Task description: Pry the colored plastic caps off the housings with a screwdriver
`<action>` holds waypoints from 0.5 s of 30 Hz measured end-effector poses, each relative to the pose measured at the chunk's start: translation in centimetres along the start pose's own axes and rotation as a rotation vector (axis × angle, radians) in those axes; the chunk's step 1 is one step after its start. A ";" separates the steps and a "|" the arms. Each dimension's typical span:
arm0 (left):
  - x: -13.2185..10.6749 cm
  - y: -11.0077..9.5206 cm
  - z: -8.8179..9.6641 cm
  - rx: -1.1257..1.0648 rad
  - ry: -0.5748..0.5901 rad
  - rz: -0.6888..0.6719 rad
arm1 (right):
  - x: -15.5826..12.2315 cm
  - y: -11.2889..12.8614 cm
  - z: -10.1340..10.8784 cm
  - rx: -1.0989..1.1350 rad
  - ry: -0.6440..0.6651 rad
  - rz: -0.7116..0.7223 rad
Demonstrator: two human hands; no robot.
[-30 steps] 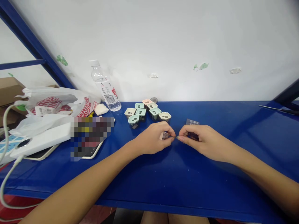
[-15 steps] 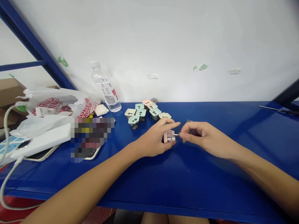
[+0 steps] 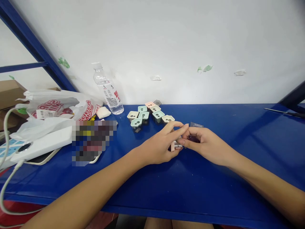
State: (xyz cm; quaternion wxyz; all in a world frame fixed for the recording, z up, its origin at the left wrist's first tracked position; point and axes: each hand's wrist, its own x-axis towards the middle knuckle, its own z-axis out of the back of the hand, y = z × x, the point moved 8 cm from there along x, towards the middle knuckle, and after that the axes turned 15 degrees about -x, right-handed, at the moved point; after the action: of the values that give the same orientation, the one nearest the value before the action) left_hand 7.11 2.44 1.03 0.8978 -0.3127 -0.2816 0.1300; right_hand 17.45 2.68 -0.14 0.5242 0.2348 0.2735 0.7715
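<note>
My left hand [image 3: 164, 143] is closed around a pale pink pencil sharpener [image 3: 172, 146], whose metal blade faces up and to the right. Against the sharpener's right end are the pinched fingertips of my right hand [image 3: 203, 143]. Inside the curl of that hand shows the dark purple handle [image 3: 194, 138] of a small tool; its thin metal shaft is mostly hidden now. Behind the right hand lies a flat dark piece [image 3: 196, 125] with small lettering. Several mint, cream and pink sharpeners [image 3: 143, 115] with dark see-through bodies stand grouped beyond my left hand.
A clear water bottle [image 3: 108, 90] stands by the wall. To the left are white plastic bags [image 3: 59, 101], a white device [image 3: 45, 143] with a cable, and a blurred-out item [image 3: 92, 143]. A thin metal-shafted tool [image 3: 283, 112] rests at the far right of the blue table [image 3: 190, 190].
My left hand and the sharpener have shifted slightly right and down, so both hands now meet. The metal shaft that showed between them is now largely covered.
</note>
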 end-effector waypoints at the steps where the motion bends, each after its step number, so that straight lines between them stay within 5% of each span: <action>1: 0.0 -0.1 0.0 0.002 0.000 -0.004 | -0.1 0.0 0.0 0.009 -0.010 -0.010; 9: 0.2 0.5 2.3 -0.050 -0.121 0.006 | -0.5 -1.1 3.5 0.142 -0.152 -0.046; 15: 0.1 1.1 2.8 0.014 -0.083 0.024 | -0.8 -1.0 5.5 0.008 -0.215 -0.004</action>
State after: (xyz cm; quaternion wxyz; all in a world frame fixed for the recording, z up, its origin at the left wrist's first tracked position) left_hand 5.46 4.71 2.15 0.8859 -0.3040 -0.3141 0.1555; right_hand 21.96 3.17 3.16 0.5514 0.3176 0.2191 0.7397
